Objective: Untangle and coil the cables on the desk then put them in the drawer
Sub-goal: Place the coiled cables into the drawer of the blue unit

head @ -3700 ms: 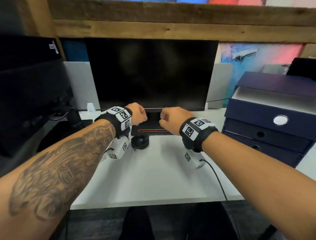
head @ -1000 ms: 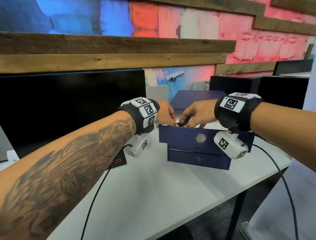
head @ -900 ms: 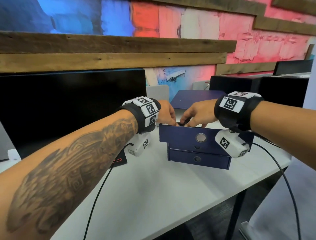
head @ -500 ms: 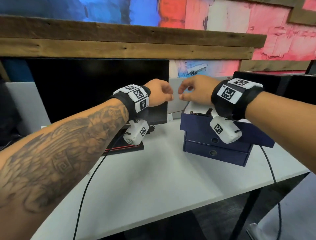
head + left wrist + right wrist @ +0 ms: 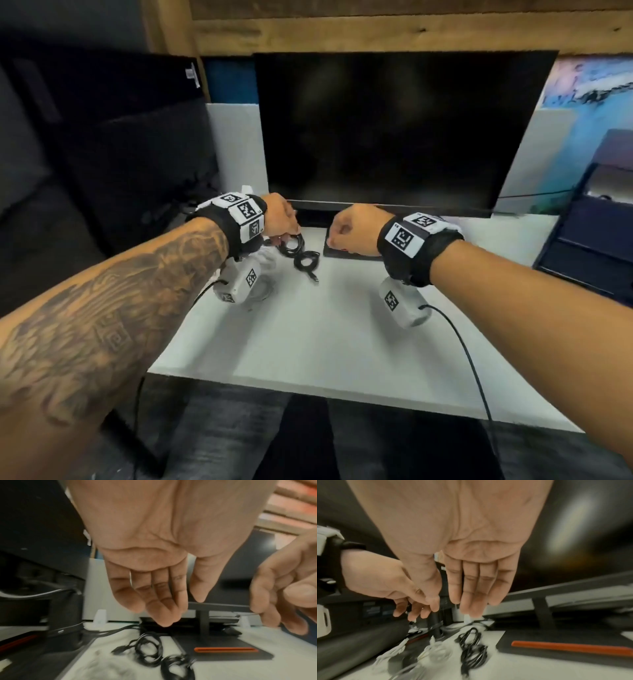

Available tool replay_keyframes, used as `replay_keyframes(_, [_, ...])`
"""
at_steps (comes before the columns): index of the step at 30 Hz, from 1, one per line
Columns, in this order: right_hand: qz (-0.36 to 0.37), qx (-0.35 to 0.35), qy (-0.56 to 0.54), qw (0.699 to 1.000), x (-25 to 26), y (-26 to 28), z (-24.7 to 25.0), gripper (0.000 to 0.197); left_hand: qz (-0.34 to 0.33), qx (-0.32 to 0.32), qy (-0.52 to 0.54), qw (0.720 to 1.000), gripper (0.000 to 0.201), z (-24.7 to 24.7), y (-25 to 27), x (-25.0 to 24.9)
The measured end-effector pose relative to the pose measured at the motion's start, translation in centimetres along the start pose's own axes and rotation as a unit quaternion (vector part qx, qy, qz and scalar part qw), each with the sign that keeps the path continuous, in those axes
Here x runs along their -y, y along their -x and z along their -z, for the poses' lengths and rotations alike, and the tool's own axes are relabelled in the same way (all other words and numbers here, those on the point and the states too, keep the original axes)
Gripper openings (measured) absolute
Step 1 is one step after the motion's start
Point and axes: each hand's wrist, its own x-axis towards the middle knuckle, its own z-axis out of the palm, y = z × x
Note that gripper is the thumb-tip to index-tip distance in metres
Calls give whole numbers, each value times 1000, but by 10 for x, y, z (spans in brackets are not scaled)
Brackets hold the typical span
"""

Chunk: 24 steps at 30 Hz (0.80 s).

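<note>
A black cable [image 5: 298, 250], loosely looped with one plug end sticking out, lies on the white desk [image 5: 325, 342] in front of the monitor. A white cable [image 5: 265, 286] lies bunched to its left, partly hidden under my left wrist. My left hand [image 5: 287, 230] hangs just above the black cable [image 5: 149, 651] with relaxed fingers, holding nothing. My right hand [image 5: 337, 233] hovers over the monitor base, fingers straight in the right wrist view [image 5: 452, 608], and it holds nothing either. The navy drawer unit [image 5: 596, 222] stands at the far right with its top drawer pulled out.
A dark monitor [image 5: 394, 130] fills the back of the desk, on a black base with an orange stripe [image 5: 570, 648]. Dark equipment and cables [image 5: 51, 592] crowd the left side. The desk's front edge [image 5: 342, 390] is near me.
My view and both hands have swung left from the open drawer back to the desk's middle. Both hands came away from the drawer holding nothing and now hover by the black cable.
</note>
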Motion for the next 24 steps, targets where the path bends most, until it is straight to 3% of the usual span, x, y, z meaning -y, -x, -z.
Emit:
replay_keyframes(3, [-6, 54, 18, 998, 22, -23, -41, 27, 62, 57, -62, 995, 26, -7, 0, 30])
replay_keyframes(9, [-2, 111, 39, 993, 50, -61, -104, 45, 120, 68, -110, 984, 17, -25, -5, 87])
replay_keyframes(14, [-22, 115, 71, 991, 58, -83, -132, 31, 128, 61, -102, 985, 30, -33, -1, 100])
replay_keyframes(18, [-36, 116, -9, 993, 57, -86, -134, 16, 139, 58, -57, 987, 33, -42, -2, 103])
replay_keyframes(21, [-56, 97, -123, 986, 51, -79, -129, 20, 136, 65, -18, 988, 33, -46, -3, 100])
replay_keyframes(24, [-49, 53, -130, 989, 42, -72, -117, 25, 126, 75, 42, 988, 30, -41, -2, 86])
